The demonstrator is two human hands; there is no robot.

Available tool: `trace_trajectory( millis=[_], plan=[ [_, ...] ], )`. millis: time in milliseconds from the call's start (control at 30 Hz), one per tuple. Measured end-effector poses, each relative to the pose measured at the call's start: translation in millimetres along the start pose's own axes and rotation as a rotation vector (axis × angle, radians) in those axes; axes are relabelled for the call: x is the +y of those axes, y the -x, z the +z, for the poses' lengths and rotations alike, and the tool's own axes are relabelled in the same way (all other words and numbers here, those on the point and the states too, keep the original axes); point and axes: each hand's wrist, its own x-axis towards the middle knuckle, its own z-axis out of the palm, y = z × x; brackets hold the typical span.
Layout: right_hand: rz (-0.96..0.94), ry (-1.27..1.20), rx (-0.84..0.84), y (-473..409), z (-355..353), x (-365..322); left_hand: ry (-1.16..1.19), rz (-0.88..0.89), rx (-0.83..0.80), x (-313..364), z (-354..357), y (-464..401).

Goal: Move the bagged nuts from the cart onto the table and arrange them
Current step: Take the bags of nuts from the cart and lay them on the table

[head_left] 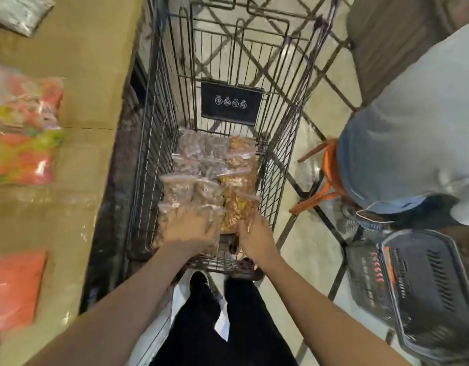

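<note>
Two bare forearms, no sleeves seen. Black trousers [217, 320] are worn. A white garment hem [180, 291] is seen at 6 o'clock.

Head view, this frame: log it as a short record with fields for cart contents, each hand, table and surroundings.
cart: black wire cart, clear bags of nuts lying in rows on its floor
left hand: left hand on the nearest pale-brown bags; grip unclear through blur
right hand: right hand with fingers curled on the nearest orange-brown bag
table: brown table left of the cart, holding bright bagged goods
surroundings: another person to the right, dark plastic basket on the floor
</note>
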Motion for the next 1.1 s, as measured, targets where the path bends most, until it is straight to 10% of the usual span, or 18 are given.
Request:
trace_trajectory(
  millis=[233,633,833,1100],
  plan=[
    [0.314,-0.341,0.014,-61.1,24.5,-2.6,0.139,0.072,-0.006,23.2,15.0,-81.1],
    [0.845,-0.671,0.048,-141.5,74.6,23.8,0.754,-0.304,-0.155,31.6,77.0,-235.1],
    [0.823,-0.641,0.060,-176.9,151.4,104.3,1.026,-0.606,-0.126,40.3,95.5,-265.9],
    [0.778,-0.757,0.045,-159.5,122.3,72.1,0.978,-0.537,-0.159,53.3,101.0,-278.8]
  ],
)
